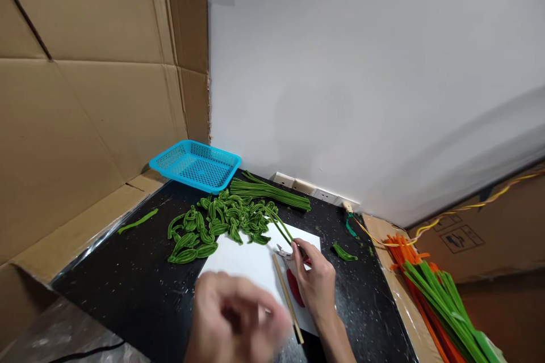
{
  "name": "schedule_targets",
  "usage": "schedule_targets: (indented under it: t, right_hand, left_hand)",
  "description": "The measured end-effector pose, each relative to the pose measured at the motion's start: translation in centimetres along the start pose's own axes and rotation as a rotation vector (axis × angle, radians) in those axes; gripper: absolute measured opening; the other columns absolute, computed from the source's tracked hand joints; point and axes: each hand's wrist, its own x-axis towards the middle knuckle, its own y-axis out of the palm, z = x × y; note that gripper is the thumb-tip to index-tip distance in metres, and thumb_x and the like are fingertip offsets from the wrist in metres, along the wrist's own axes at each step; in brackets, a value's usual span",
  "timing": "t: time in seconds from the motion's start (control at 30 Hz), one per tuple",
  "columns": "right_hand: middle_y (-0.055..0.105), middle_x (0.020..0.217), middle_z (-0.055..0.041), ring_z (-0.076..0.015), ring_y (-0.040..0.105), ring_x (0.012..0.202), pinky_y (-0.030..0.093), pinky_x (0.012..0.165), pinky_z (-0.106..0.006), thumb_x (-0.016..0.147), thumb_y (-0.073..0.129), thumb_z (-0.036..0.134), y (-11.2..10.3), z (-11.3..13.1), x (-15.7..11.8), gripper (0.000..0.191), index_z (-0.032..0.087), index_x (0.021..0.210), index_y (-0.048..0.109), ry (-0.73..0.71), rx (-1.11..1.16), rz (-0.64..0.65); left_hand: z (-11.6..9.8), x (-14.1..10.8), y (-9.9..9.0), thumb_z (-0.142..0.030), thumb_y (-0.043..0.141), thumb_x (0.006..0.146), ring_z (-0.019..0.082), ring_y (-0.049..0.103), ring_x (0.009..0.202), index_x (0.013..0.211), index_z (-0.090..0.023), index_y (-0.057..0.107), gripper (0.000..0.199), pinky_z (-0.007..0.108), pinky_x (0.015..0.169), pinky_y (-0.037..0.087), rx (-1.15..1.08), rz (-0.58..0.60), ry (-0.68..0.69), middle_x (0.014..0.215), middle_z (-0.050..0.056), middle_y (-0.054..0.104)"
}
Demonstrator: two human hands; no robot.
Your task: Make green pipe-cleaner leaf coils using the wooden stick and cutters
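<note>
My right hand (315, 278) pinches green pipe cleaners (281, 224); two thin strands stretch from its fingertips up and left to the pile. Beneath this hand, red-handled pliers (293, 288) lie on a white sheet of paper (238, 262), partly hidden by the fingers. Close to the camera, my left hand (238, 317) is smeared by motion over the paper's lower edge. Its fingers look bent, and I cannot make out anything in them. A thin tan stick (287, 300) rests between the two hands. Leaf shapes bent from green pipe cleaners (221, 218) are heaped beyond them.
A blue plastic basket (193, 169) stands at the back left beside a bundle of straight green pipe cleaners (272, 193). One leaf shape (344, 253) lies at the right. Power sockets (315, 190) line the wall. Orange and green bundles (447, 300) sit beyond the black table's right edge.
</note>
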Motion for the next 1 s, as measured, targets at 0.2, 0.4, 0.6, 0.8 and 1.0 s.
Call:
schedule_targets:
  t: [0.2, 0.4, 0.6, 0.8, 1.0]
  right_hand:
    - [0.079, 0.089, -0.0085, -0.0196, 0.075, 0.070, 0.061, 0.067, -0.028, 0.103, 0.055, 0.035, -0.2, 0.7, 0.2, 0.024, 0.018, 0.104, 0.071, 0.090, 0.158, -0.019]
    - [0.079, 0.086, -0.0078, -0.0202, 0.075, 0.070, 0.061, 0.066, -0.028, 0.101, 0.058, 0.036, -0.6, 1.1, 0.4, 0.025, 0.018, 0.102, 0.074, 0.146, 0.262, 0.016]
    - [0.079, 0.086, -0.0069, -0.0201, 0.073, 0.070, 0.058, 0.066, -0.027, 0.101, 0.058, 0.037, -0.6, 1.6, 0.3, 0.026, 0.019, 0.094, 0.076, 0.128, 0.276, 0.119]
    - [0.078, 0.083, -0.0054, -0.0211, 0.071, 0.073, 0.052, 0.067, -0.028, 0.102, 0.058, 0.039, -0.6, 2.3, 0.5, 0.027, 0.021, 0.094, 0.076, 0.159, 0.280, 0.299]
    - [0.079, 0.091, -0.0068, -0.0250, 0.070, 0.084, 0.049, 0.079, -0.035, 0.101, 0.058, 0.044, -1.5, 2.6, 0.9, 0.030, 0.023, 0.094, 0.078, 0.100, 0.286, 0.338]
  left_hand:
    - [3.6, 10.5, -0.5, -0.060, 0.065, 0.092, 0.007, 0.037, 0.038, 0.068, -0.017, 0.060, 0.050, 0.022, 0.040, 0.027, 0.054, -0.157, 0.010, 0.048, -0.004, 0.049]
    - [6.8, 14.4, -0.9, -0.064, 0.050, 0.098, 0.007, 0.046, 0.039, 0.098, -0.016, 0.060, 0.049, 0.019, 0.036, 0.024, -0.023, -0.002, -0.032, 0.072, -0.001, 0.060]
    - [7.4, 15.0, -1.7, -0.057, 0.063, 0.093, 0.004, 0.040, 0.042, 0.104, -0.015, 0.065, 0.044, 0.016, 0.036, 0.021, -0.152, -0.025, -0.059, 0.073, -0.004, 0.054]
    - [8.0, 14.1, -2.0, -0.058, 0.071, 0.088, 0.012, 0.052, 0.060, 0.100, -0.014, 0.069, 0.046, 0.017, 0.042, 0.038, -0.170, -0.037, -0.019, 0.070, -0.002, 0.053]
    - [7.2, 13.2, -1.5, -0.061, 0.065, 0.093, 0.010, 0.055, 0.053, 0.088, -0.019, 0.054, 0.044, 0.018, 0.043, 0.041, -0.274, -0.016, -0.101, 0.077, 0.001, 0.065]
